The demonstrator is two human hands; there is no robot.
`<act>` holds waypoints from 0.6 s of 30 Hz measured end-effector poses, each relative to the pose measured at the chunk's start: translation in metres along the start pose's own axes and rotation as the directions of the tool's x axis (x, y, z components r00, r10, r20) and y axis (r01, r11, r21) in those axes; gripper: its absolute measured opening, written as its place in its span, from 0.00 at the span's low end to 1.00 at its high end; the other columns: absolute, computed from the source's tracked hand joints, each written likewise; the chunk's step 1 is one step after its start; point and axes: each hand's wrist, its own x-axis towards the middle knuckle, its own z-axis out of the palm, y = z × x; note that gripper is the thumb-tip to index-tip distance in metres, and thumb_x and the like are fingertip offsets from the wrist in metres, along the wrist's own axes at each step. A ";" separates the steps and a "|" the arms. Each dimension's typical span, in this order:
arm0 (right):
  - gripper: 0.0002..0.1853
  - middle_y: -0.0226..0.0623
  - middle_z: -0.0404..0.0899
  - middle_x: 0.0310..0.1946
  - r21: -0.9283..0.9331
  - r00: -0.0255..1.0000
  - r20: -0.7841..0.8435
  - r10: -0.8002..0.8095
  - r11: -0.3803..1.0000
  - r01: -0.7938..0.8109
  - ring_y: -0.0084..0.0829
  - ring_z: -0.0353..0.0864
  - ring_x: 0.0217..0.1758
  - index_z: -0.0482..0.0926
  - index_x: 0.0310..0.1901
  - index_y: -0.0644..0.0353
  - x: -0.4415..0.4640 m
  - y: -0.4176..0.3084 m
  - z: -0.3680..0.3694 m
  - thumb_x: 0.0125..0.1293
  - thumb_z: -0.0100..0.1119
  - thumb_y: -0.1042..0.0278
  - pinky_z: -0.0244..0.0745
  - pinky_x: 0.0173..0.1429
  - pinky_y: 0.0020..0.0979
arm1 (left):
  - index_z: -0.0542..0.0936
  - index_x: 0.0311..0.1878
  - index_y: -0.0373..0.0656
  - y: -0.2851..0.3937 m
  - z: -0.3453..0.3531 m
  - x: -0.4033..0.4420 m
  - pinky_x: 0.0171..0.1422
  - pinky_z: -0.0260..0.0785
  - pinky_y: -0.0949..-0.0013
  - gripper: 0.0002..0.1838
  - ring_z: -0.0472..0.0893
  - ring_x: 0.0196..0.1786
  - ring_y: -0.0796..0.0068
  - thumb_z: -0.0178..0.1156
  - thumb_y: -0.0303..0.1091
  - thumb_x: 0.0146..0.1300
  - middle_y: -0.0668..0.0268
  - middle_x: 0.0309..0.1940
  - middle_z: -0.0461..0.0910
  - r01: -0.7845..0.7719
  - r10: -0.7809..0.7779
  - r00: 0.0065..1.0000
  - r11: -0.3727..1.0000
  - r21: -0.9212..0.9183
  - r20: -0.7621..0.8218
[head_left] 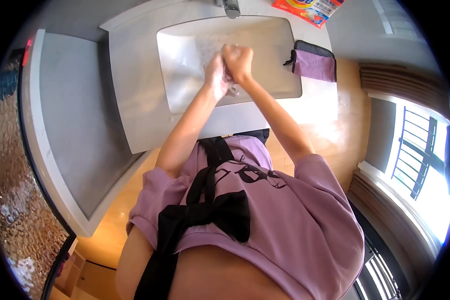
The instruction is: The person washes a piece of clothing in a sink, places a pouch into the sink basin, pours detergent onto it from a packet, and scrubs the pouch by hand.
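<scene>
Both my hands meet over the white sink (280, 75), pressed against each other. My left hand (215, 74) is wet with whitish suds, its fingers curled in towards the other hand. My right hand (238, 61) is closed in a fist on top of it. A small greyish, sudsy bit (233, 91) shows just below the hands; whether it is wet cloth or fingers I cannot make out. What lies between the palms is hidden. Some foam and drops cling to the basin wall behind the hands.
A chrome faucet (231, 8) stands at the sink's far edge. On the counter (135, 85) to the right lie an orange detergent bag (312, 11) and a folded purple cloth item (314, 65) with black trim. A grey-panelled ledge (77, 115) is at left, a barred window (417, 150) at right.
</scene>
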 end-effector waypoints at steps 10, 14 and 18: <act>0.16 0.36 0.74 0.13 0.097 1.000 -0.010 0.021 0.995 -0.020 0.19 0.69 0.23 0.76 0.19 0.72 -0.010 -0.024 -0.019 0.50 0.57 0.63 0.69 0.27 0.29 | 0.71 0.31 0.44 0.024 0.030 -0.016 0.34 0.67 0.70 0.12 0.72 0.31 0.76 0.45 0.41 0.61 0.69 0.26 0.72 0.008 -0.013 0.999 0.996 0.090 0.053; 0.15 0.44 0.73 0.11 -0.121 0.931 -0.142 -0.337 0.939 0.321 0.17 0.68 0.23 0.76 0.19 0.71 -0.015 -0.010 -0.008 0.52 0.56 0.65 0.67 0.26 0.30 | 0.69 0.25 0.42 0.034 0.044 -0.010 0.26 0.63 0.70 0.10 0.69 0.25 0.74 0.46 0.37 0.57 0.66 0.22 0.68 -0.056 0.056 0.998 0.998 0.021 -0.021; 0.19 0.44 0.71 0.12 0.058 0.999 -0.047 -0.017 0.998 0.020 0.32 0.69 0.16 0.75 0.18 0.68 0.036 0.007 -0.013 0.52 0.57 0.58 0.67 0.28 0.34 | 0.70 0.25 0.47 0.026 0.034 -0.026 0.20 0.60 0.72 0.12 0.65 0.18 0.80 0.50 0.42 0.60 0.72 0.18 0.67 0.021 -0.045 0.982 0.991 0.130 0.184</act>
